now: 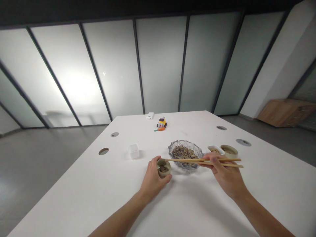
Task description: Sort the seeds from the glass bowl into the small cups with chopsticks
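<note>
My left hand point(152, 178) is wrapped round a small cup point(164, 173), tilted toward me, with some sunflower seeds point(163, 169) inside. In my right hand point(223, 172) is a pair of wooden chopsticks point(195, 161), pointing left; a tip reaches the cup's rim. Whether the tips pinch a seed is too small to tell. Beneath the chopsticks stands a scalloped clear glass bowl point(170, 148) heaped with striped sunflower seeds point(184, 152). Partly behind my right hand are a white dish point(211, 147) and a greenish round bowl point(236, 153), both with pale contents.
A lidded white plastic box point(133, 152) is left of the cup. Farther back on the white table point(98, 184) lie a yellow toy vehicle point(162, 122), a toy carrot point(159, 129) and a white box-shaped device point(150, 115). Several round cable holes mark the tabletop.
</note>
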{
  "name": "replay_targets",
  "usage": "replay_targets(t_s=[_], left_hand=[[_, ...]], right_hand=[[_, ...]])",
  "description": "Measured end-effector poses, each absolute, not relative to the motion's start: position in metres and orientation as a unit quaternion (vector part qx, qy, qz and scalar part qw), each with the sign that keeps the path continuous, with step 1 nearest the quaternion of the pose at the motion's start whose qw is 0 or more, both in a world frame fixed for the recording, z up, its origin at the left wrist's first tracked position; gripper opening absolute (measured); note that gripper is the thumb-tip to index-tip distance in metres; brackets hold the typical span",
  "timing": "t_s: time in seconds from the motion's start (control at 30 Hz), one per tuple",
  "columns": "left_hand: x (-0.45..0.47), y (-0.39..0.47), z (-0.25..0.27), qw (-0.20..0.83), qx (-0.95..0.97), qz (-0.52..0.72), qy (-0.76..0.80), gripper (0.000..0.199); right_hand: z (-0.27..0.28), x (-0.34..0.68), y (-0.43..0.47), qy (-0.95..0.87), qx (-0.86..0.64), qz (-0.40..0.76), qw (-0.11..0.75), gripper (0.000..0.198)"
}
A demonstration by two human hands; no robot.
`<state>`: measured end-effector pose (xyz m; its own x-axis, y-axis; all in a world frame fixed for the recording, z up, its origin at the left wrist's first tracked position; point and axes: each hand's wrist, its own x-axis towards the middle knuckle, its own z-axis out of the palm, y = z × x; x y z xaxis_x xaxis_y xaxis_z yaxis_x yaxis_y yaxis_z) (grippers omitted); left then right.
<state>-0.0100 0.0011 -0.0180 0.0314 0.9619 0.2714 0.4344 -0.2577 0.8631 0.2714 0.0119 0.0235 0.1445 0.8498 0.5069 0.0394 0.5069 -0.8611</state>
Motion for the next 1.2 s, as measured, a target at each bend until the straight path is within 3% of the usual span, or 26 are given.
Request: replay_targets(t_s=[0.27,0.43,0.87,1.0,1.2], left_hand=[[-0.01,-0.001,-0.015,0.292,0.659,0.436,0.54,0.076],[-0.01,0.0,-0.015,0.297,0.661,0.432,0.537,0.076],[-0.01,-0.001,-0.013,0.294,0.663,0.43,0.538,0.074],[-0.01,-0.001,-0.013,0.297,0.66,0.432,0.539,0.075],[-0.01,-0.001,-0.012,0.297,0.659,0.43,0.54,0.075]], right_hand=[[0.037,0.284,0.007,-0.67,-0.457,0.056,0.582,0.041],[0.036,0.283,0.007,-0.726,-0.439,0.047,0.526,0.036],[0.034,0.284,0.007,-0.704,-0.446,0.033,0.552,0.033],[0.033,0.286,0.011,-0.637,-0.492,0.075,0.589,0.042],[0.035,0.278,0.015,-0.459,-0.441,0.327,0.699,0.04]])
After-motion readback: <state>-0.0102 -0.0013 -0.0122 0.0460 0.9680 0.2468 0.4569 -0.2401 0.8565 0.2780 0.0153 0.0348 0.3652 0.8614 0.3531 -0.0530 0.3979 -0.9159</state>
